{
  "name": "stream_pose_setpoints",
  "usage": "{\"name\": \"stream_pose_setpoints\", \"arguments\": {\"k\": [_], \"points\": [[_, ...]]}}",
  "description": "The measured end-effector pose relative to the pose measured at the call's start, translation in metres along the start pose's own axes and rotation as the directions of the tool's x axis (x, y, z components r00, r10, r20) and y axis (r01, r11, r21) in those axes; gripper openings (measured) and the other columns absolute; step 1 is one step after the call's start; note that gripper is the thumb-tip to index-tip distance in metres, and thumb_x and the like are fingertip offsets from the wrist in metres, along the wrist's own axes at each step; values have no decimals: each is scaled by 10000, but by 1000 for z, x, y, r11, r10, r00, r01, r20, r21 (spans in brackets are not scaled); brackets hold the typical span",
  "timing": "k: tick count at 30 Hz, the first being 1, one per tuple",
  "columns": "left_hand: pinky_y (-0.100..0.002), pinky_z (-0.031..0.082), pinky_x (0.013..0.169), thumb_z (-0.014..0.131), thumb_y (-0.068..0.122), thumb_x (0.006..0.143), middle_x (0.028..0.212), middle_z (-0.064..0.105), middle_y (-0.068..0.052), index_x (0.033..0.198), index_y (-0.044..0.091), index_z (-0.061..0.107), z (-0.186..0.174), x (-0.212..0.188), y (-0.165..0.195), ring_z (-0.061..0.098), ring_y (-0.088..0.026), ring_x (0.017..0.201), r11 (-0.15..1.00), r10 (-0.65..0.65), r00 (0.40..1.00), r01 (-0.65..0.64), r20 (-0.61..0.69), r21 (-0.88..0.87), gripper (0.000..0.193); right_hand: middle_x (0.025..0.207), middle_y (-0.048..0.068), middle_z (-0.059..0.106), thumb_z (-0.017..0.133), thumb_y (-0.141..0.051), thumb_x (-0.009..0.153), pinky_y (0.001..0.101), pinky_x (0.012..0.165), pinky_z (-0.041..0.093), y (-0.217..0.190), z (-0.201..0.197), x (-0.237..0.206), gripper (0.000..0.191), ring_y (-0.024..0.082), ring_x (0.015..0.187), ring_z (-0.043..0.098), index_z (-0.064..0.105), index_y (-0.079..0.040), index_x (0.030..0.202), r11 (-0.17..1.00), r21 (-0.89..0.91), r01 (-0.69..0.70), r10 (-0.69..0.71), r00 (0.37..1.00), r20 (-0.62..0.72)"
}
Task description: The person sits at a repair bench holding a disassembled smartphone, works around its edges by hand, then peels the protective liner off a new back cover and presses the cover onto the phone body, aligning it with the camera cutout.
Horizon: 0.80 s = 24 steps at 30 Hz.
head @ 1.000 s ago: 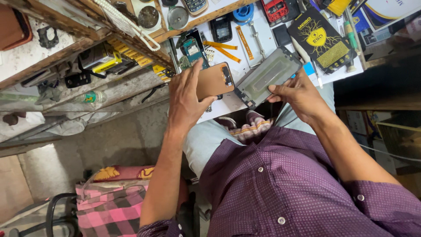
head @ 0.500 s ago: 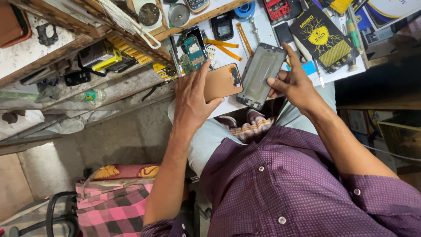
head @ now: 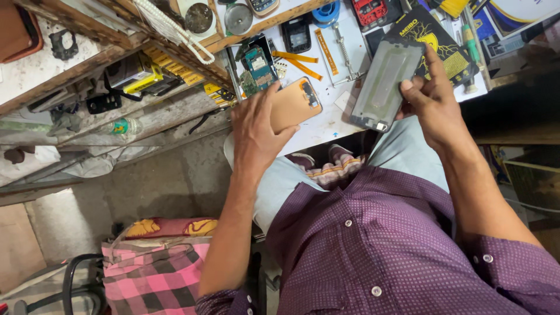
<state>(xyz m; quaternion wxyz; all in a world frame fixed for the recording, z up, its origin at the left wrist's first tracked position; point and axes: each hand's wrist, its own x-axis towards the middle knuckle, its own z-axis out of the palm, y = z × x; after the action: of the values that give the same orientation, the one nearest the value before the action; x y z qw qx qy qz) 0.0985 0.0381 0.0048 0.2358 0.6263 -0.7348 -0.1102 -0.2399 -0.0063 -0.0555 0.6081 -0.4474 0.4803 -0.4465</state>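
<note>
Nearest the camera: purple dotted shirt fills the 5 o'clock area; pink checked bag at 7 o'clock on the floor. Hands apart. Left hand clamped on a gold phone back cover, camera cut-out toward 1 o'clock, held over the white bench edge. Right hand at 2 o'clock grips a grey phone frame by its right edge, frame tilted. Farther, at 12 o'clock: green circuit board, orange flex strips, blue tape roll.
</note>
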Motion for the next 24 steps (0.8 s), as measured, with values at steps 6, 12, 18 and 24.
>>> {"name": "stream_pose_setpoints", "arguments": {"k": [6,12,18,24], "points": [[-500,385,1057,937,358,720,1326,623,-119,1447,117,495,10,4,24,577,-320,1242,997,-21,995,12,-100,-81,885,897,47,553,554,-34,1080,287,641,521,-11,28,-8,745,132,702,573,181,-155,1714,991,-135,19,3,986,165],[-493,409,1054,952,349,738,1225,651,-93,1435,126,532,9,4,27,603,-317,1200,970,-241,948,228,-209,-86,843,798,6,445,585,-21,1043,281,602,503,-14,58,6,769,99,661,510,195,-188,1684,976,-218,8,29,986,163],[-494,410,1054,957,310,719,1298,644,-119,1424,115,517,11,-3,24,600,-326,1228,981,-194,923,171,-334,-96,854,727,0,465,615,-27,1048,284,573,465,-20,77,23,771,96,630,500,203,-185,1680,944,-313,107,-28,969,245],[-469,452,1042,956,319,708,1286,666,-124,1407,96,528,20,-6,27,617,-331,1201,981,-188,937,164,-294,-102,849,683,32,592,670,-83,1004,337,556,481,-26,95,36,767,156,571,599,234,-165,1629,883,-450,133,-18,968,250]]}}
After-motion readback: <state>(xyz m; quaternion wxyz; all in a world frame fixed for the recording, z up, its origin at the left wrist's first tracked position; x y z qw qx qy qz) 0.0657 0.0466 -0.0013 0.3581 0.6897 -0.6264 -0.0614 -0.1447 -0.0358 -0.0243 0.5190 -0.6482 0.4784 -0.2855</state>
